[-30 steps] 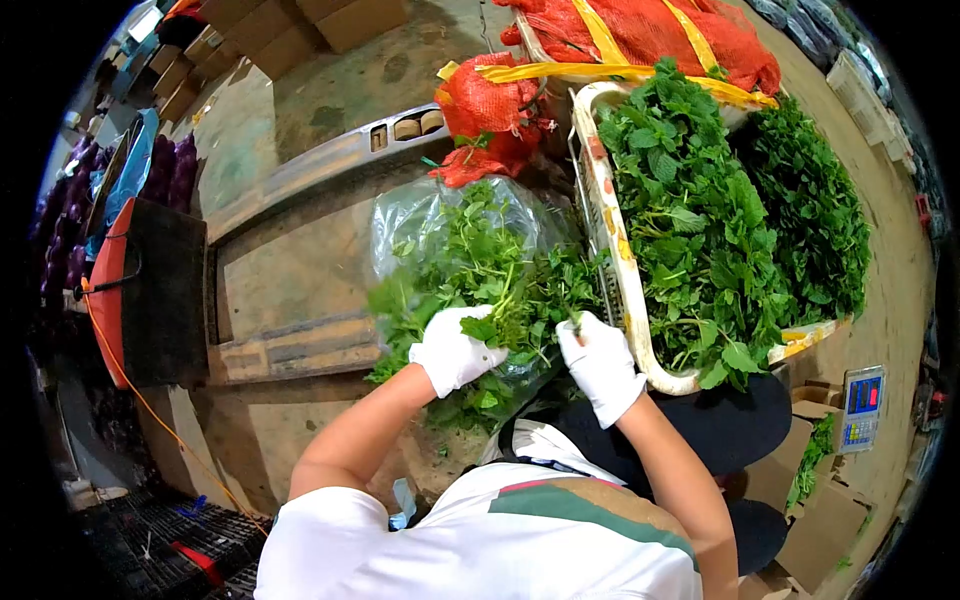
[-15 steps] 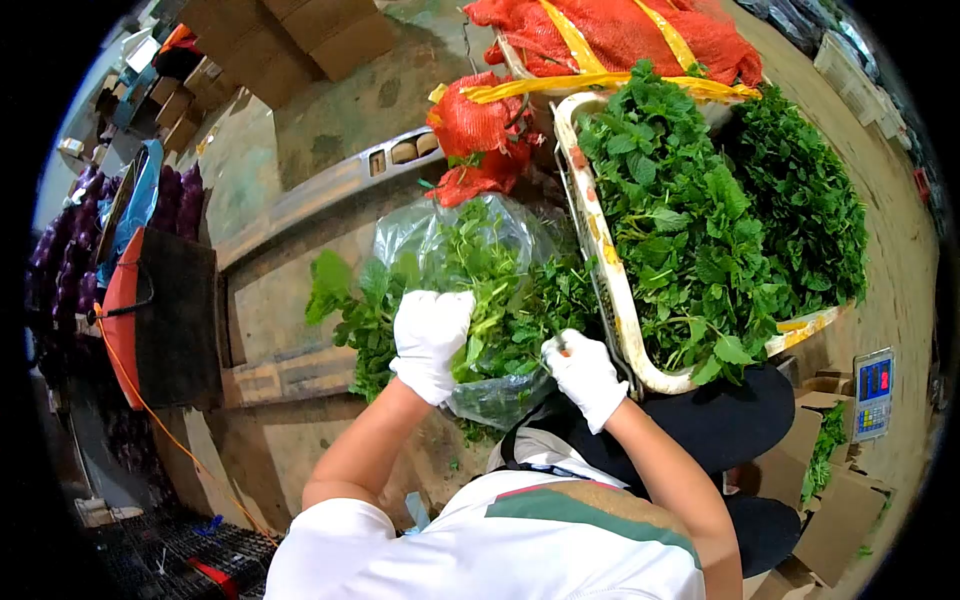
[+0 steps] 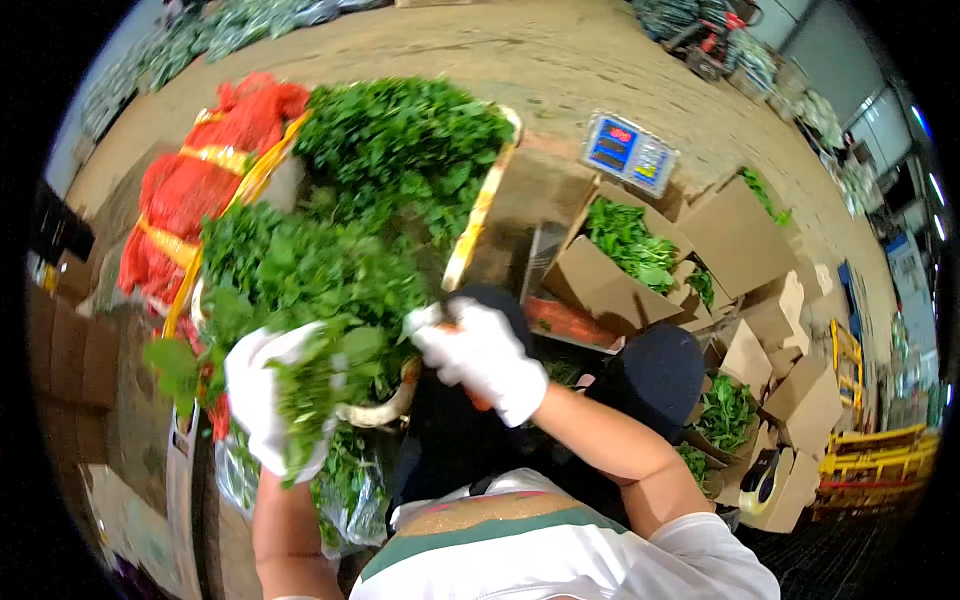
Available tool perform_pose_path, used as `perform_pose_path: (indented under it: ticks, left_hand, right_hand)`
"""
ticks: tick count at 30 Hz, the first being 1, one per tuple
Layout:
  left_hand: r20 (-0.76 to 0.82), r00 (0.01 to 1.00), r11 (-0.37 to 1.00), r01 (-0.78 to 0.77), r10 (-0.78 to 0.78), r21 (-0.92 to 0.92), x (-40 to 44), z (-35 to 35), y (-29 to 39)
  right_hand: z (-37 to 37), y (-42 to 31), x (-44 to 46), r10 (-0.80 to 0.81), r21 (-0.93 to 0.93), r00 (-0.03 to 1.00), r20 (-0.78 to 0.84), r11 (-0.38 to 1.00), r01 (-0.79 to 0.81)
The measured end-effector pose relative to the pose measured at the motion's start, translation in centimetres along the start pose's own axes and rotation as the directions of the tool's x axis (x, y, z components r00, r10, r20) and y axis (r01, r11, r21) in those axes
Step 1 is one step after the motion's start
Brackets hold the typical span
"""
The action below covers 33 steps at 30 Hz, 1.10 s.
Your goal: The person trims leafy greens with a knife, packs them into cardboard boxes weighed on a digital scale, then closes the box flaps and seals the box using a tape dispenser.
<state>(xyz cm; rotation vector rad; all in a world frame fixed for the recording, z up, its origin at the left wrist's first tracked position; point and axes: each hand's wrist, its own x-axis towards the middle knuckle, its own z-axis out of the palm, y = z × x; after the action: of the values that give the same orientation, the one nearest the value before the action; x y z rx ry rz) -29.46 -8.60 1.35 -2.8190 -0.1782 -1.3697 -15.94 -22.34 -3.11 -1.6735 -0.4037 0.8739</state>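
My left hand (image 3: 268, 395), in a white glove, is wrapped round a bunch of green leafy herbs (image 3: 318, 390), its stems toward me. My right hand (image 3: 480, 358), gloved too and slightly blurred, is closed on a small object with an orange-brown part; I cannot make out what it is. Beyond both hands a white crate (image 3: 480, 215) is heaped with green herbs (image 3: 400, 150). Under my left forearm, a clear plastic bag (image 3: 365, 510) holds more greens.
Red mesh sacks (image 3: 190, 195) with yellow straps lie at the left. A digital scale (image 3: 628, 152) stands beyond open cardboard boxes (image 3: 610, 285) of greens on the right. A tape roll (image 3: 762, 478) and yellow racks (image 3: 870, 465) are at the far right.
The view has swung right, bringing the boxes and scale nearer the middle. My left hand has lifted a bunch off the bagged greens, and my right hand has moved away from the bag.
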Motion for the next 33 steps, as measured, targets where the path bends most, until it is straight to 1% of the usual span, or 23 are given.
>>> perform_pose_path:
  ticks: [1, 2, 3, 4, 6, 8, 10, 11, 12, 14, 15, 16, 18, 20, 22, 24, 25, 26, 27, 28, 30, 31, 33]
  left_hand:
    - [-0.026, 0.998, 0.984, -0.068, 0.064, -0.165, 2.4, 2.0, 1.3]
    - [-0.073, 0.989, 0.937, -0.143, 0.126, -0.32, 4.0, 3.8, 2.3]
    - [0.021, 0.975, 0.921, -0.203, 0.222, -0.334, 6.0, 5.7, 3.5]
    - [0.114, 0.943, 0.902, -0.257, 0.313, -0.347, 7.9, 7.8, 4.9]
    - [0.079, 0.899, 0.833, -0.364, 0.432, -0.418, 10.9, 12.9, 9.3]
    - [0.005, 0.847, 0.736, -0.459, 0.532, -0.499, 13.2, 17.2, 13.8]
    - [-0.002, 0.793, 0.667, -0.514, 0.61, -0.539, 13.8, 23.1, 17.9]
    - [0.079, 0.734, 0.637, -0.525, 0.674, -0.565, 14.4, 24.9, 19.6]
    - [0.156, 0.662, 0.605, -0.53, 0.733, -0.594, 15.0, 26.4, 21.2]
    - [0.268, 0.565, 0.592, -0.531, 0.781, -0.607, 15.7, 29.7, 24.1]
    - [0.348, 0.549, 0.633, -0.505, 0.76, -0.587, 15.6, 31.7, 25.7]
    - [0.342, 0.547, 0.628, -0.507, 0.764, -0.591, 15.6, 33.2, 26.8]
    - [0.507, 0.526, 0.723, -0.383, 0.683, -0.575, 15.4, 35.5, 28.4]
    - [0.716, 0.384, 0.812, -0.303, 0.583, -0.499, 14.4, 36.5, 29.4]
    - [0.725, 0.335, 0.798, -0.215, 0.602, -0.563, 12.4, 37.9, 29.1]
    - [0.687, 0.364, 0.769, -0.166, 0.629, -0.617, 10.9, 39.6, 28.9]
    - [0.728, 0.313, 0.788, -0.151, 0.61, -0.596, 11.6, 39.1, 29.1]
    - [0.722, 0.317, 0.787, -0.187, 0.615, -0.589, 11.3, 40.3, 28.9]
    - [0.741, 0.338, 0.813, -0.176, 0.58, -0.555, 11.0, 40.5, 28.5]
    - [0.756, 0.32, 0.821, -0.21, 0.571, -0.53, 10.5, 41.6, 28.7]
    - [0.773, 0.268, 0.816, -0.258, 0.574, -0.517, 12.0, 40.4, 29.5]
    - [0.761, 0.272, 0.806, -0.264, 0.589, -0.53, 12.3, 40.2, 29.3]
    - [0.743, 0.266, 0.785, -0.298, 0.614, -0.543, 13.1, 40.0, 29.0]
  right_hand:
    - [-3.4, -1.3, -0.4, -0.007, 0.276, 0.998, -0.059, 0.961, 0.023]
    - [-6.3, -1.2, -0.7, -0.051, 0.271, 0.973, -0.223, 0.956, 0.113]
    - [-9.4, -1.8, -1.5, -0.171, 0.306, 0.927, -0.334, 0.911, 0.278]
    - [-12.6, -2.0, -2.2, -0.201, 0.306, 0.858, -0.473, 0.875, 0.374]
    - [-18.8, -1.3, -3.2, -0.274, 0.071, 0.623, -0.733, 0.879, 0.471]
    - [-22.9, -0.7, -4.5, -0.22, 0.091, 0.473, -0.853, 0.83, 0.551]
    - [-25.9, 1.9, -4.8, -0.166, 0.079, 0.375, -0.912, 0.826, 0.558]
    - [-25.9, 2.0, -5.3, -0.071, 0.148, 0.394, -0.916, 0.855, 0.498]
    - [-26.2, 2.1, -5.8, -0.02, 0.202, 0.401, -0.916, 0.84, 0.503]
    - [-26.9, 2.2, -6.1, -0.069, 0.145, 0.375, -0.924, 0.846, 0.514]
    - [-27.2, 2.2, -6.2, -0.082, 0.129, 0.37, -0.925, 0.849, 0.512]
    - [-27.5, 2.2, -6.2, -0.098, 0.11, 0.364, -0.926, 0.853, 0.51]
    - [-27.5, 2.5, -6.2, -0.106, 0.12, 0.392, -0.914, 0.852, 0.51]
    - [-27.3, 3.1, -5.9, -0.096, 0.137, 0.433, -0.896, 0.869, 0.475]
    - [-26.9, 2.5, -6.1, -0.076, 0.132, 0.475, -0.877, 0.911, 0.39]
    - [-27.6, 3.5, -5.9, -0.041, 0.303, 0.601, -0.798, 0.836, 0.459]
    - [-27.4, 3.7, -6.0, -0.055, 0.286, 0.593, -0.803, 0.838, 0.465]
    - [-27.1, 3.7, -5.7, -0.067, 0.274, 0.591, -0.804, 0.841, 0.467]
    - [-27.0, 4.0, -5.3, -0.112, 0.166, 0.556, -0.824, 0.89, 0.425]
    - [-27.0, 4.4, -4.9, -0.155, 0.065, 0.531, -0.833, 0.926, 0.372]
    - [-27.2, 4.8, -4.9, -0.195, 0.008, 0.558, -0.807, 0.94, 0.34]
    - [-26.9, 4.8, -4.9, -0.221, 0.014, 0.563, -0.797, 0.924, 0.382]
    - [-26.9, 4.8, -5.0, -0.181, 0.026, 0.559, -0.809, 0.94, 0.342]
